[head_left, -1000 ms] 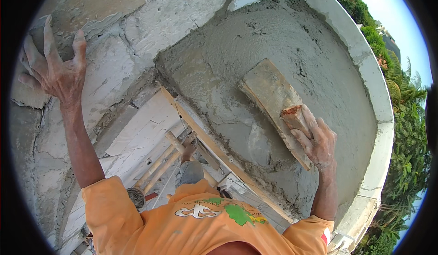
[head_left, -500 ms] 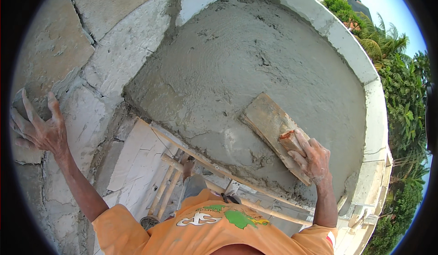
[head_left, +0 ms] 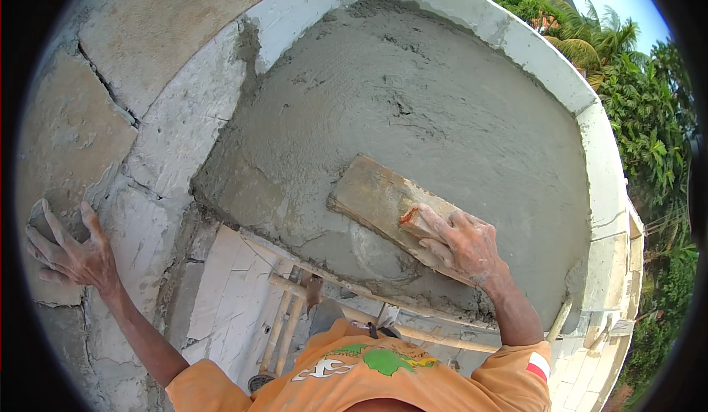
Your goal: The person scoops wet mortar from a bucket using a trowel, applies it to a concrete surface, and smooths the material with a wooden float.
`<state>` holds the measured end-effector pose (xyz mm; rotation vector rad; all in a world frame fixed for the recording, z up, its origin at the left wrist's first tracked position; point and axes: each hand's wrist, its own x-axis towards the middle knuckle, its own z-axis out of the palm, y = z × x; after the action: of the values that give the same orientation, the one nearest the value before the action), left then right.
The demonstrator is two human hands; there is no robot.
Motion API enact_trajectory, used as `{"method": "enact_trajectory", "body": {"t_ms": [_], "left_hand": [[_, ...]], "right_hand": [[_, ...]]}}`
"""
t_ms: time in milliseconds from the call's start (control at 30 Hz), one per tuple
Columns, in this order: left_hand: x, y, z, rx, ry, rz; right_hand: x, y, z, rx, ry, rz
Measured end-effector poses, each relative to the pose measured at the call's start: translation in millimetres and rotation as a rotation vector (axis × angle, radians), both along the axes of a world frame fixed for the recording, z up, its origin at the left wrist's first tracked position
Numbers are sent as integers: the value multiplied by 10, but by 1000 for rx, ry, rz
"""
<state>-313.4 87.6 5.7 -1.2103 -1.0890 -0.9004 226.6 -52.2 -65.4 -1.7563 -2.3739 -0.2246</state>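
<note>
My right hand (head_left: pixel 466 244) grips the handle of a wooden float (head_left: pixel 383 200), a long flat board that lies on wet grey mortar (head_left: pixel 450 132). The float slants from upper left to lower right, near the mortar's front edge. A curved ridge of mortar shows beside its lower edge. Over at the left, my left hand (head_left: pixel 74 253) rests with fingers spread against the rough block wall (head_left: pixel 158 154) and holds nothing. Mortar smears whiten the fingers of both hands.
A curved, pale block rim (head_left: pixel 542 62) borders the mortar at the back and right. Bamboo poles (head_left: pixel 291 323) and a board edge run below the front edge, close to my body. Green trees (head_left: pixel 641 110) stand beyond the rim. Cracks cross the left wall.
My right hand has drawn the float to the left across the mortar, and the board now lies flatter across the view. The left hand keeps its place on the wall.
</note>
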Motion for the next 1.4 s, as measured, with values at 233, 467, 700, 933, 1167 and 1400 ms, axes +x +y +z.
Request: {"method": "enact_trajectory", "body": {"t_ms": [233, 467, 700, 933, 1167, 1400], "left_hand": [[-15, 32, -71, -7, -23, 40], [39, 12, 0, -13, -20, 46], [1, -29, -10, -51, -25, 78], [26, 15, -6, -64, 0, 92], [-16, -33, 21, -66, 3, 121], [-39, 20, -80, -96, -48, 106]], "right_hand": [[557, 177, 79, 45, -60, -405], [134, 781, 56, -12, -16, -123], [-27, 1356, -142, 16, -79, -38], [515, 1857, -176, 97, -106, -280], [790, 2016, -96, 20, -130, -495], [1267, 1853, 1, 94, 46, -821]]}}
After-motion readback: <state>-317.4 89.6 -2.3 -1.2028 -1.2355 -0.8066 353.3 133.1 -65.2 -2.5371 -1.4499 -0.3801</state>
